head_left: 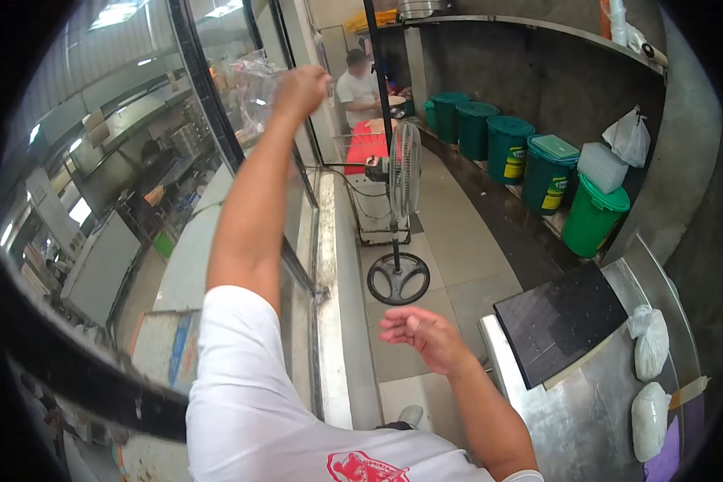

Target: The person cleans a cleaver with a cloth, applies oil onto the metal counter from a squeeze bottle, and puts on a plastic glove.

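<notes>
My left hand [301, 92] is raised high at arm's length beside the window frame, its fingers closed. A crumpled clear plastic bag [257, 90] hangs from it on the left, against the glass. My right hand [426, 337] is held low in front of my body, palm turned inward, fingers loosely extended with nothing in them. Between that hand and the fan's round base [398, 279] there is a gap. To its right stands a metal counter [574, 418] carrying a black board [562, 321].
A black-framed window [209, 88] runs along my left. Ahead stands a pedestal fan [406, 173]; several lidded green bins [542, 177] line the right wall. Two filled white bags [649, 422] lie on the counter. A person [360, 88] works at the back near a red surface [367, 149].
</notes>
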Demonstrator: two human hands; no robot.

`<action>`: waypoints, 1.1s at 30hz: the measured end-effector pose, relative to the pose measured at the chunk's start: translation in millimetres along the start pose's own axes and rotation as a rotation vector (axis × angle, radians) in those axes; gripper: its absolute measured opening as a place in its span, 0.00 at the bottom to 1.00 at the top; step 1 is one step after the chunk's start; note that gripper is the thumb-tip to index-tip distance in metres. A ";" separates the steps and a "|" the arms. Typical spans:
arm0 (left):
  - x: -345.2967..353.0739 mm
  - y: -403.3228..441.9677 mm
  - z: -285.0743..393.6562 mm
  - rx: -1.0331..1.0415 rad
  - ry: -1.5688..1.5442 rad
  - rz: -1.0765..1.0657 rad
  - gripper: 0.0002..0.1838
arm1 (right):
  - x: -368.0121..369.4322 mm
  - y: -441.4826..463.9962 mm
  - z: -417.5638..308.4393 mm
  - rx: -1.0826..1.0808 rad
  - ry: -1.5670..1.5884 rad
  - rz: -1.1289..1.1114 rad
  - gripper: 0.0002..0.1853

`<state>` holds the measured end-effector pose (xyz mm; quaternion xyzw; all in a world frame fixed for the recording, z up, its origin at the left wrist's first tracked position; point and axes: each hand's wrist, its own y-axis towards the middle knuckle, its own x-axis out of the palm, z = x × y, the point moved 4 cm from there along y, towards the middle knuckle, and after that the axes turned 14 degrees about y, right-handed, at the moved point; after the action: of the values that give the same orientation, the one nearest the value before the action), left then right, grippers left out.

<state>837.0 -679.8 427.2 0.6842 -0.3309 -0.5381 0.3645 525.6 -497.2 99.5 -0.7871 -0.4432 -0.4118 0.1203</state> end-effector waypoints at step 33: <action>45.7 87.9 -187.7 -0.102 0.065 -0.570 0.13 | -65.0 44.8 7.1 0.098 -0.263 0.226 0.15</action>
<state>1024.4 -736.9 508.8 0.7473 -0.0859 -0.6125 0.2428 547.7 -558.1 53.8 -0.8722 -0.3832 -0.2672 0.1451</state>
